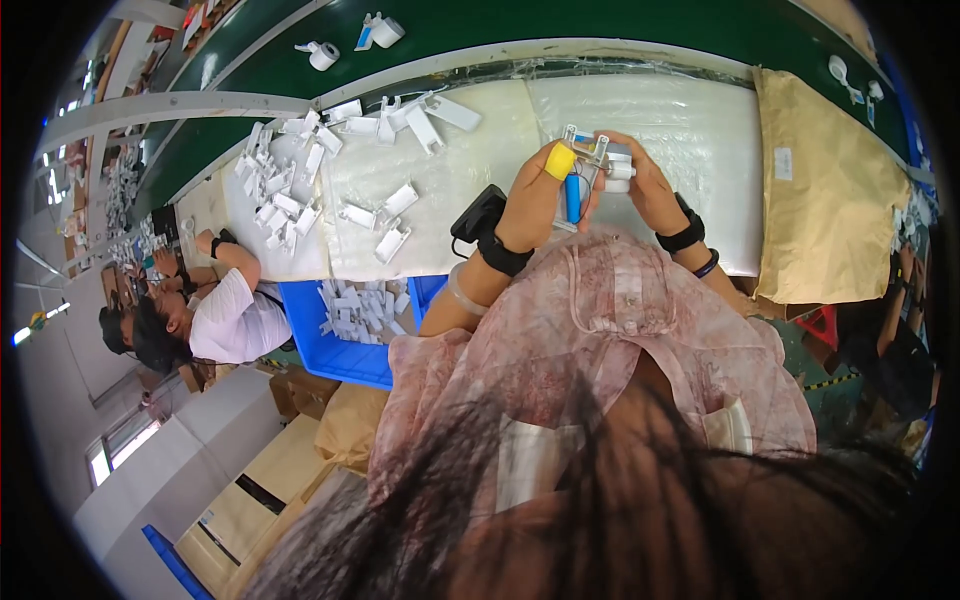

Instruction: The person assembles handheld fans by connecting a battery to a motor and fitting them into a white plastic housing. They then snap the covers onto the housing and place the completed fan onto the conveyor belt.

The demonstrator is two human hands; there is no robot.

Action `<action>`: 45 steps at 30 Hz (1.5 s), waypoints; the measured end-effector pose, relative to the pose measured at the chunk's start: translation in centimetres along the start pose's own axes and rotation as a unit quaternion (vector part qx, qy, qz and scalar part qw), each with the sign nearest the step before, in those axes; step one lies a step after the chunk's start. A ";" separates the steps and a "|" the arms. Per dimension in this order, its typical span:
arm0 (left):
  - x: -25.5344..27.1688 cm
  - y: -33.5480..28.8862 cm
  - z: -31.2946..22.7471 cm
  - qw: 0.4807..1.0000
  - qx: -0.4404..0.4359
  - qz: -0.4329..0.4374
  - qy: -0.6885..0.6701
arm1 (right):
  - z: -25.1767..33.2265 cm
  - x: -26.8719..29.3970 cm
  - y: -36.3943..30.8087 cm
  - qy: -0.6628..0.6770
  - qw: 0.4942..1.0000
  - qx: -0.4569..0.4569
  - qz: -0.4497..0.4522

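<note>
"Since both hands are held close together, which step may be taken to be in hand?"

"Loose pieces are being brought together, it would be judged: a white bracket (600, 149) is pinched by the left hand (532, 200), on which a yellow finger cover (560, 161) is worn, while a white round piece (620, 170) is clasped by the right hand (650, 190)."

"Where is the work held?"

"Over the worktop (700, 150), right of centre in the upper half of the frame. A blue cylinder (573, 198) is seen between the hands; whether it is fastened to anything cannot be told."

"And what is called for by the next move?"

"A steady grip from both hands, probably, with the cylinder kept from being squeezed or knocked."

"Are other parts seen?"

"White housings (314, 160) are scattered at upper left, and more are heaped in a blue bin (303, 335) left of centre."
</note>
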State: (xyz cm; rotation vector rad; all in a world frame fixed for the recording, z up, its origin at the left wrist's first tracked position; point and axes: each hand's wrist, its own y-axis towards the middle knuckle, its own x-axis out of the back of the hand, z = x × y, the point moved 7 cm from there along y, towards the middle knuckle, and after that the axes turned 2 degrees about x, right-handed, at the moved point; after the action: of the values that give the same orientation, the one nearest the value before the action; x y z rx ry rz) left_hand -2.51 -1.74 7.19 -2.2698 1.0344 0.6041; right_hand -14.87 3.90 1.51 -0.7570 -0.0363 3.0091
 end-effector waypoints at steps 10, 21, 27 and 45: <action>0.5 -0.7 -0.7 0.999 -0.014 -0.025 -0.020 | 3.3 1.1 -1.4 -0.055 0.997 -0.010 -0.055; 0.7 -2.2 0.2 0.996 0.009 0.051 0.072 | 13.7 -3.9 3.2 -0.400 0.903 0.055 0.146; 1.0 -2.8 -0.3 0.996 -0.030 0.058 0.059 | 15.1 -8.0 5.7 -0.487 0.847 0.074 0.197; 1.5 -1.3 -2.0 0.993 -0.018 0.079 0.088 | 11.1 -8.3 7.6 -0.489 0.840 -0.071 0.223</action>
State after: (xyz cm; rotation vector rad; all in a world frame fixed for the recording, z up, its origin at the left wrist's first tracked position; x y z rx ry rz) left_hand -0.21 -3.12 8.12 -2.3206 1.3089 0.4968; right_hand -13.09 -4.21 14.99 0.9764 -0.1230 3.4547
